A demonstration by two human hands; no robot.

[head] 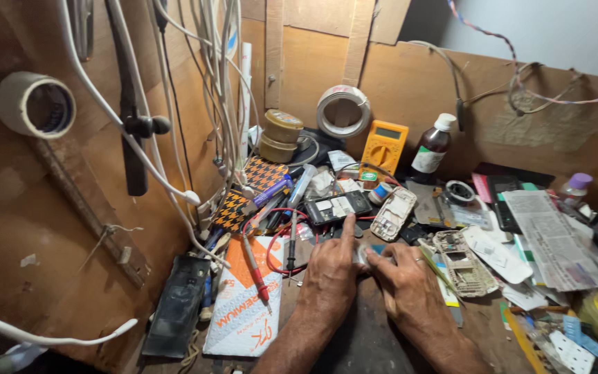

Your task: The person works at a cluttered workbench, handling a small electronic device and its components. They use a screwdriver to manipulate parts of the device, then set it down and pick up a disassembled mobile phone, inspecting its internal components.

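Leftmost, beyond the fingers, one roll of tape [36, 105] hangs on the brown board wall [29, 208], with a bundle of white cables [209, 83] beside it. Just left of the left hand [330, 269] lies one red probe [255, 266] on a white-and-orange packet [243, 312]. That hand's index finger points out straight, its tip near one opened dark phone [337, 207]. Both hands pinch one small pale part [368, 253] between their fingertips; the right hand [406, 280] wears a ring. Above the fingers stand one yellow multimeter [384, 147] and one brown bottle [430, 149]. Right of the fingers lie two bare phone frames [394, 213], and a folded paper sheet [555, 239] covers the cluttered bench [354, 339].
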